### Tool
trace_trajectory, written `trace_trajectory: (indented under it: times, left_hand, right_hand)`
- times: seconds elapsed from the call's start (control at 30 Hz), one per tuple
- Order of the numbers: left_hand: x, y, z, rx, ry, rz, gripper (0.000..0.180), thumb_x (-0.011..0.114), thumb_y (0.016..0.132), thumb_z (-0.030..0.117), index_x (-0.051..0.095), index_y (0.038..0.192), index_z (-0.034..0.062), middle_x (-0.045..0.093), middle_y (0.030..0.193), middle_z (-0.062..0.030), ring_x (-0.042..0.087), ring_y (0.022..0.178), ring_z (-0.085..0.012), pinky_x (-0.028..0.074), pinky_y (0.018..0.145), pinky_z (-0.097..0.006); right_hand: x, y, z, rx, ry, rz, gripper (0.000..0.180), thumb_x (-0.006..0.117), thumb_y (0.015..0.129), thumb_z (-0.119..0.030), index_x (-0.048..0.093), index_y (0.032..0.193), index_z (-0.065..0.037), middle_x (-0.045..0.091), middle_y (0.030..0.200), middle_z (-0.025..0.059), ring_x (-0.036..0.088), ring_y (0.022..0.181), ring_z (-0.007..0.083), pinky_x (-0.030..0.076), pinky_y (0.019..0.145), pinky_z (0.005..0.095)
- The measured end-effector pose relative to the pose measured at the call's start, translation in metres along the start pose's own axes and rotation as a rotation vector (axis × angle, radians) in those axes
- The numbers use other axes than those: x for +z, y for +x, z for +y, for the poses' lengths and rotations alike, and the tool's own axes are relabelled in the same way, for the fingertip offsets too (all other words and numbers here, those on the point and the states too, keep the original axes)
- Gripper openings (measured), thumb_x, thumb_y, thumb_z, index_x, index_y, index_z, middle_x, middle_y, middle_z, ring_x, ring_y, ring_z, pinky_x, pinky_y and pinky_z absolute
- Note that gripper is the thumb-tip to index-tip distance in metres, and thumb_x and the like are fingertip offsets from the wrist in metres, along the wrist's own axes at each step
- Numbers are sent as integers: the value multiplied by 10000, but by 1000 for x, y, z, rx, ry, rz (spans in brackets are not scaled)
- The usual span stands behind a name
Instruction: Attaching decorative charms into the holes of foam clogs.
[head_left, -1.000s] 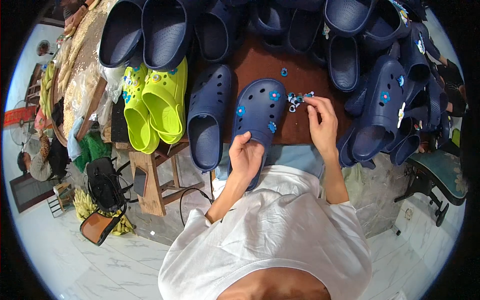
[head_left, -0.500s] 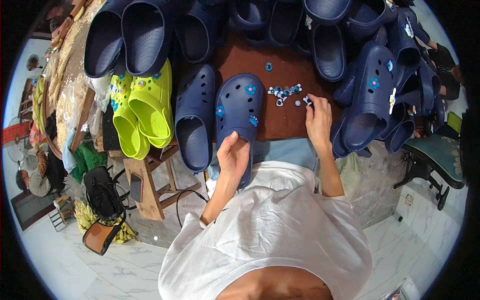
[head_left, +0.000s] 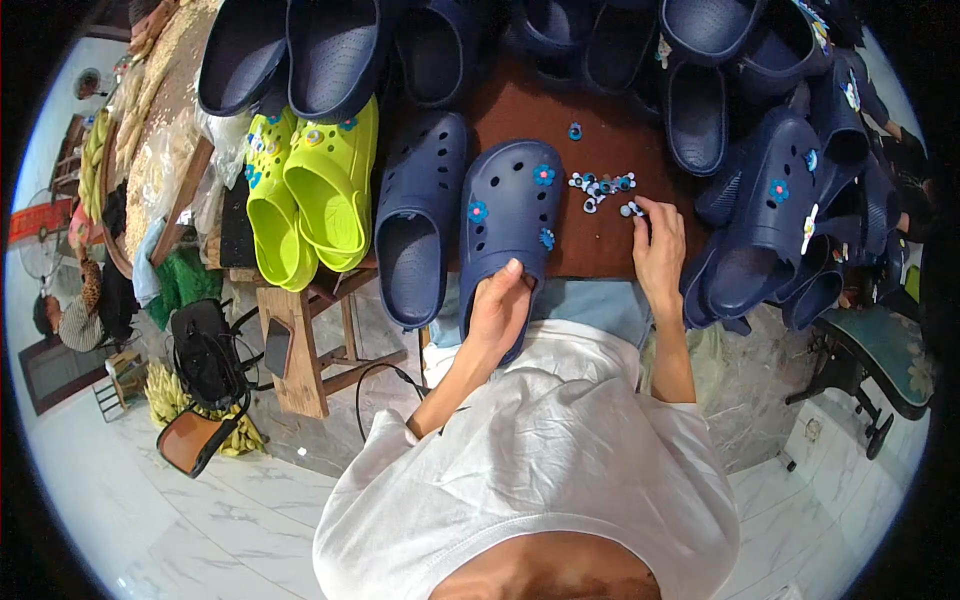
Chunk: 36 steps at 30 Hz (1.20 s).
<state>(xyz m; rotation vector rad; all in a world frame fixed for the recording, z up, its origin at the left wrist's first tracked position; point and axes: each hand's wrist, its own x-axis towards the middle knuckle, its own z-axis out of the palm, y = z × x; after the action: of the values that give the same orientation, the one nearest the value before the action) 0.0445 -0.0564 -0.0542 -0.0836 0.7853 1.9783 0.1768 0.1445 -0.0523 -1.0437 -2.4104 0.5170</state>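
Navy clog point(head_left: 505, 215), 1 pc: near edge of tabletop point(head_left: 600, 255), heel end overhanging, toe pointing inward; trimmed w/ 2 blue flowers point(head_left: 543, 175) + 1 blue ornament point(head_left: 546, 238). L hand point(head_left: 500, 315): fingers grasping clog at its opening, partly hidden. R hand point(head_left: 660, 250): R part of tabletop, fingertips at white charm point(head_left: 628, 211); can't tell if pinched. Small charms point(head_left: 603, 187), asst.: mid tabletop, clustered. Plain clog point(head_left: 425, 160), navy: L part of tabletop. Lime clogs point(head_left: 330, 215), 1 pr: L edge of tabletop.
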Motion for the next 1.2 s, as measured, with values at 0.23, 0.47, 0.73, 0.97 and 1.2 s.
trace_trajectory:
  times: [0.23,0.47,0.73,0.97,1.2]
  left_hand:
    - [13,-6,3,-12,74,-6,468,618,889,234,458,1261,1,507,1285,-52,439,1210,-190,279,1054,-361]
    - [25,-10,4,5,148,-8,548,628,893,243,396,1312,-24,465,1335,-78,407,1252,-193,256,1081,-357]
    - [28,-13,2,-22,161,39,622,630,903,188,306,1372,-64,385,1414,-121,351,1318,-191,219,1114,-337]
    - [32,-13,3,-28,198,0,629,632,900,174,303,1381,-62,409,1392,-113,375,1295,-191,234,1103,-331]
    - [43,-16,-9,-6,424,-60,526,597,922,178,381,1330,-74,497,1309,-106,439,1233,-196,286,1067,-325]
  right_hand:
    - [1,0,-1,-18,-1,1,252,571,841,-31,604,1090,-47,571,1005,133,535,929,330,432,819,416]
    - [4,0,-1,-30,-23,47,245,531,847,-9,599,1082,-30,581,1006,135,542,927,328,434,812,414]
    - [1,1,1,25,-21,27,208,527,865,-30,607,1056,-45,592,967,128,560,901,321,443,788,417]
    - [-13,11,-25,2,47,107,169,566,868,-57,628,1025,-52,593,916,111,583,886,302,458,785,388]
    - [-20,35,-98,-220,405,-113,174,669,805,-102,668,975,-68,597,903,94,590,843,266,472,747,348]
